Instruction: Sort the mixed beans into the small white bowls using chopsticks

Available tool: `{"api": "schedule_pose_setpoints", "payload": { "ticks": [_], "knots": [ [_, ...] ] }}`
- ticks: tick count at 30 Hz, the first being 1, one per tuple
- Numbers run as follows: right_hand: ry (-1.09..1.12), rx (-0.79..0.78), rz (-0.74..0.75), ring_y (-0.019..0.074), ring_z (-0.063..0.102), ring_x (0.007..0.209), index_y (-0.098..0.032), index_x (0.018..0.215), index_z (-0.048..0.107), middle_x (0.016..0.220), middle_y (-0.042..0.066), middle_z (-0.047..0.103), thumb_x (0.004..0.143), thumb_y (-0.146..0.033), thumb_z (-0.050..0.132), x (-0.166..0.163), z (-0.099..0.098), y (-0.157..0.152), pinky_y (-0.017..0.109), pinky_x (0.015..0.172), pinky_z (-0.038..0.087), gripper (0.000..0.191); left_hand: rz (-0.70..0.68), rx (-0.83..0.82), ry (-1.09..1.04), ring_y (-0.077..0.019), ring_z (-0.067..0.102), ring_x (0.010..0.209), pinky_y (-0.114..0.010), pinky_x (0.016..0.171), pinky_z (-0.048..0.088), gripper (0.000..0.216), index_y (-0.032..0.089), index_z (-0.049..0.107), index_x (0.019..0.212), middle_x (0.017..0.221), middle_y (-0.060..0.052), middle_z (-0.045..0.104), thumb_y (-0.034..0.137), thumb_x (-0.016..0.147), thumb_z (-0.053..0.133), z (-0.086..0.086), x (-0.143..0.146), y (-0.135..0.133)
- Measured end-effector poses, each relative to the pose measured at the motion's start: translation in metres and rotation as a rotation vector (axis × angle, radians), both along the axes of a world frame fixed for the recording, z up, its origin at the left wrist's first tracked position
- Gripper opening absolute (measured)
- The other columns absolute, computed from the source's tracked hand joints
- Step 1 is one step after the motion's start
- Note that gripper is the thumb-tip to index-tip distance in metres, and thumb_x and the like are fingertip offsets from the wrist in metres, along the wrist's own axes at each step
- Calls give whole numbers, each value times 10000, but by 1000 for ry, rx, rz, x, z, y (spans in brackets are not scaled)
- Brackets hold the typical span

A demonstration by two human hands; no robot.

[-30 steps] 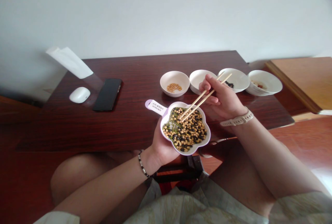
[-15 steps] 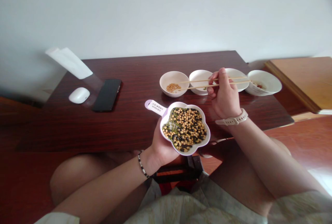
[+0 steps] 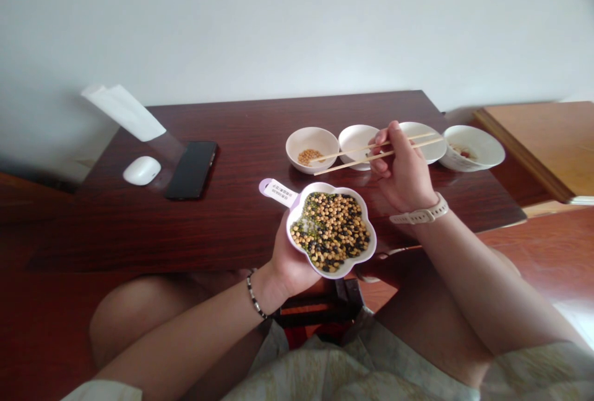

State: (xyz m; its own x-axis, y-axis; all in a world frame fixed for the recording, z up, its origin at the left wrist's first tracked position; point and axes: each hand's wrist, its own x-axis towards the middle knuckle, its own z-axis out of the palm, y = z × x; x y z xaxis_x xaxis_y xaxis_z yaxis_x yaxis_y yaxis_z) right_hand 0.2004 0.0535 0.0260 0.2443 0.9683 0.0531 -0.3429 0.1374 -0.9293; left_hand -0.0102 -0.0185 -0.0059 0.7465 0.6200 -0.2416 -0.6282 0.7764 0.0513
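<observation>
My left hand [image 3: 288, 258] cups a flower-shaped white bowl [image 3: 366, 251] from below; the bowl is full of mixed yellow, green and black beans and is held at the table's near edge. My right hand [image 3: 403, 172] is closed on a pair of wooden chopsticks [image 3: 352, 156]. Their tips point left and hover over the small white bowl of yellow beans [image 3: 312, 148]. To its right stand a second white bowl [image 3: 353, 138], a third [image 3: 429, 146] mostly behind my hand, and a fourth [image 3: 473, 147] with reddish bits.
On the dark wooden table [image 3: 241, 203] lie a black phone [image 3: 192, 169], a white mouse [image 3: 142, 170] and a white folded object [image 3: 124, 111] at the left. A lighter wooden surface [image 3: 542, 141] adjoins at the right. My knees are under the table edge.
My right hand lifted the chopsticks out of the flower bowl and swung them left over the yellow-bean bowl; the tips have now dipped slightly. The left hand and bowl stayed still.
</observation>
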Motion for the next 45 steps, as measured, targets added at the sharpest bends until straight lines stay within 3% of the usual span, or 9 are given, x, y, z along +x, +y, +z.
{"api": "schedule_pose_setpoints", "payload": {
  "ticks": [7,12,20,28,45],
  "knots": [
    [45,-140,384,31,234,482,-169,821,629,754,-14,553,953,-503,808,-3,3,-9,229,396,133,401,-16,18,29,-321,622,1236,-508,1076,462,528,209,658,1278,1287,-98,690,539,940,422,-1,0,1],
    [-2,-161,529,35,219,464,-155,835,654,676,-30,494,1054,-492,677,-8,0,-13,232,420,138,402,-3,14,57,-304,644,1199,-485,1061,479,500,203,685,1230,1266,-90,702,520,944,426,3,1,2],
    [-147,-153,540,61,234,459,-165,827,650,560,-53,384,1120,-484,562,-8,2,-17,254,461,146,442,-4,-1,78,-304,653,1184,-487,1064,476,518,201,687,1232,1243,-92,714,546,936,438,6,3,2],
    [-248,-136,515,77,255,472,-186,819,611,523,-60,381,1102,-557,573,-9,3,-18,260,480,180,467,-2,1,74,-295,657,1179,-479,1088,457,548,180,670,1258,1232,-98,717,554,945,421,5,2,2],
    [-94,-201,540,51,218,431,-178,776,598,489,-72,355,1091,-501,612,-10,1,-15,239,454,143,452,-23,29,-3,-291,643,1207,-453,1096,448,554,169,653,1284,1296,-107,688,548,940,440,4,1,2]
  ]
}}
